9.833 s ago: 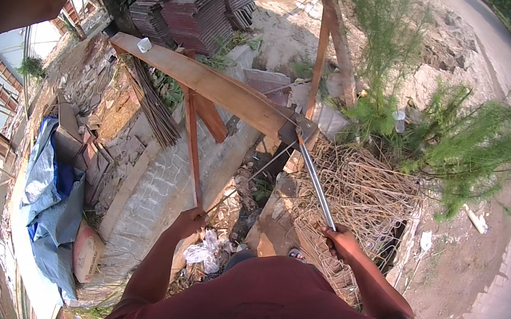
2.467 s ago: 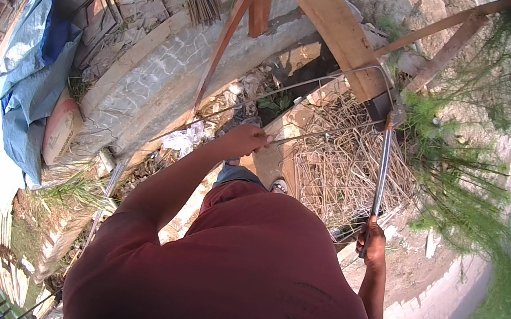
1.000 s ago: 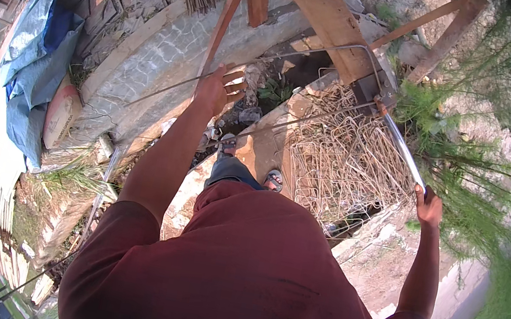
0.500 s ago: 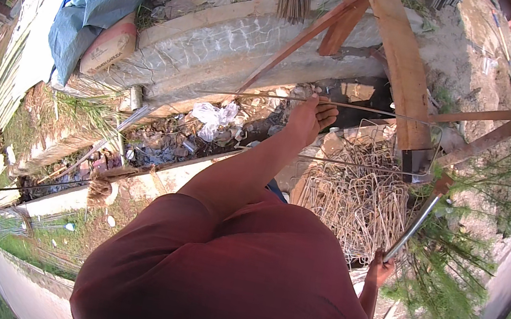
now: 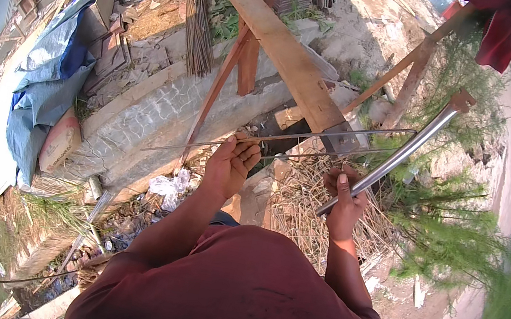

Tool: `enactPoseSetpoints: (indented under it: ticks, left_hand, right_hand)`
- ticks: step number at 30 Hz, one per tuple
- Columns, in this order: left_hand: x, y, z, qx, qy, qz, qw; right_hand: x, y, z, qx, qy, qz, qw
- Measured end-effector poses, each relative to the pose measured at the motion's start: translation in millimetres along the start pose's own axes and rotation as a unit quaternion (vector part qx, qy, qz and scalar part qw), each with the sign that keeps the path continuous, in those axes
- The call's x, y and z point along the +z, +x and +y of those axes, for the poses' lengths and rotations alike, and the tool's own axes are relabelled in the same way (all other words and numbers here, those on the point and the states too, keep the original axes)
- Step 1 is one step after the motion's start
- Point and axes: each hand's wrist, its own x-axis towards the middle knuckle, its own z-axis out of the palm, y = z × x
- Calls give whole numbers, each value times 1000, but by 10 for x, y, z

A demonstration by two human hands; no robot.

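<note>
A thin steel rod (image 5: pixel 203 144) passes over the fingers of my left hand (image 5: pixel 232 163), which is closed around it with the thumb in front. Toward the right the rod runs across a dark metal plate (image 5: pixel 340 138) at the end of a wooden plank (image 5: pixel 282 48). Beyond the plank it appears bent back, with a second leg running below the first. My right hand (image 5: pixel 344 206) grips the lower part of a shiny metal pipe (image 5: pixel 400 151), which slants up to the right and has a rusty notched head. The pipe's head is apart from the rod.
Many bent steel stirrups (image 5: pixel 302 205) lie heaped below the plank. A ditch with litter and a white plastic bag (image 5: pixel 170 187) runs beside a concrete wall (image 5: pixel 150 100). Wooden props (image 5: pixel 248 63) hold the plank. A blue tarp (image 5: pixel 45 74) and green branches (image 5: pixel 439 240) flank the area.
My right hand has risen with the pipe to beside the plank's end. The view has turned, and the rod now slants up to the right. My left hand still holds it.
</note>
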Motion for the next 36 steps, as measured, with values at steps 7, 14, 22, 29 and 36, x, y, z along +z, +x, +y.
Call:
enactPoseSetpoints:
  ticks: [7,14,22,29,36]
  left_hand:
    - [-164,-226,-631,-140,-15,-35,989]
    - [-69,-319,-1211,-487,272,-19,830]
    - [706,396,-782,68,559,-181,807]
    - [2059,777,-1136,392,618,-408,545]
    - [2028,677,-1319,381,573,-531,494]
  right_hand:
    - [416,309,-157,-16,130,11,991]
    - [172,596,-62,13,136,-6,991]
    - [-580,612,-326,-52,-24,-141,988]
    - [-797,467,-809,-55,-70,-235,968]
    - [-1081,81,-885,-2,-60,-256,965]
